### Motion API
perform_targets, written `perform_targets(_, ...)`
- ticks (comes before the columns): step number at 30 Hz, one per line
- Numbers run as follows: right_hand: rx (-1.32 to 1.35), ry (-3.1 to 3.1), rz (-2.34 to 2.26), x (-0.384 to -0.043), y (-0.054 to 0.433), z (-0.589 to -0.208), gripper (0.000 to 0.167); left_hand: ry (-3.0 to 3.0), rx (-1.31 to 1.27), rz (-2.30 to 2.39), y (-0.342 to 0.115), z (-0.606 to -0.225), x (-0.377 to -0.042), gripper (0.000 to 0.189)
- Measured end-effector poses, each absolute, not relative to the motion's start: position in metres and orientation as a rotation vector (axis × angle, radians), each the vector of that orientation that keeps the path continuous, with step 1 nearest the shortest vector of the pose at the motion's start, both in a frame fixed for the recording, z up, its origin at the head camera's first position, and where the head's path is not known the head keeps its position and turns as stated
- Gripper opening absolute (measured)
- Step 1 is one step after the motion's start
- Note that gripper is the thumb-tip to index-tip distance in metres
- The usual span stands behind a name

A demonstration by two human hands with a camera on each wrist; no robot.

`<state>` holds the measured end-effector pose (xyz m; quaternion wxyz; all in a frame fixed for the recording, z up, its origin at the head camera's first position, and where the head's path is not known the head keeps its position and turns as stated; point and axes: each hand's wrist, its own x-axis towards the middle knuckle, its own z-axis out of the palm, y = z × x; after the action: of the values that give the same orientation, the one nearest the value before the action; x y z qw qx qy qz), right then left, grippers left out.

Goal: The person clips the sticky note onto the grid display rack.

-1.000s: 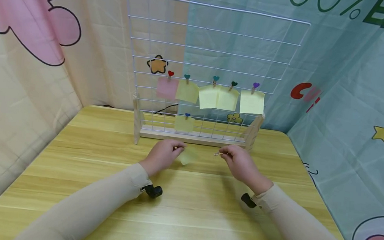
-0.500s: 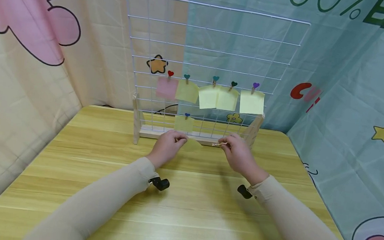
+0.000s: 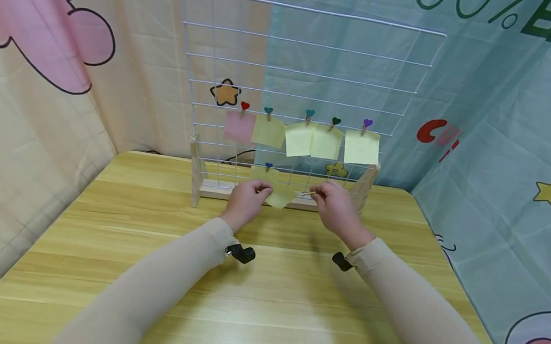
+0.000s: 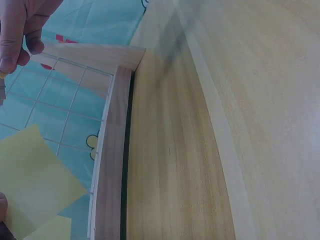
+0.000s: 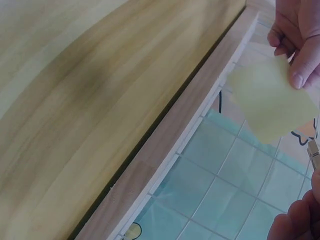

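My left hand [image 3: 245, 201] pinches a yellow sticky note [image 3: 282, 195] between thumb and fingertips, near the low part of the wire grid. In the right wrist view the note [image 5: 272, 100] hangs flat from the thumb [image 5: 303, 67]. A small wooden clothespin [image 3: 307, 193] is pinched by my right hand [image 3: 335, 207], its tip pointing left at the note's edge. That clothespin [image 5: 313, 152] shows at the right border of the right wrist view. Just behind the left hand, another yellow note [image 3: 261, 173] hangs on the grid from a blue heart clothespin [image 3: 269, 165].
The white wire grid [image 3: 314, 12] stands in a wooden base [image 3: 219, 193] on the wooden table [image 3: 264, 302]. Along one wire hang a pink note [image 3: 239, 127] and several yellow notes [image 3: 362, 148] on heart clothespins. Printed curtains [image 3: 501, 175] surround the table's back and sides.
Both hands have moved forward and up to the low part of the grid, drawing closer together. The held note now overlaps the grid, and the clothespin has come to its right edge.
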<state>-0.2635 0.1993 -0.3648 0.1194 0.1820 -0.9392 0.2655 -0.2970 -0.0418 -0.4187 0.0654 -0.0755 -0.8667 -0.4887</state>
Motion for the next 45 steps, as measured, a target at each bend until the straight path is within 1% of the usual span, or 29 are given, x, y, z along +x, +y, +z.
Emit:
perform_targets(7,0.539,-2.741,0.773,-0.271,0.197,-0.361,0.022,-2.574,-0.21,-1.47,-0.038,-0.416,-0.302,0.02)
perform_targets(24,0.507,-2.718,0.8,-0.281,0.194,-0.358,0.02,-2.586,-0.248,-1.493,-0.029,-0.412,-0.307,0.026)
perform_targets(45,0.499,-2.726,0.64,-0.302,0.194,-0.351,0.021,-2.599,-0.21,-1.491,-0.013,-0.406,-0.318,0.022)
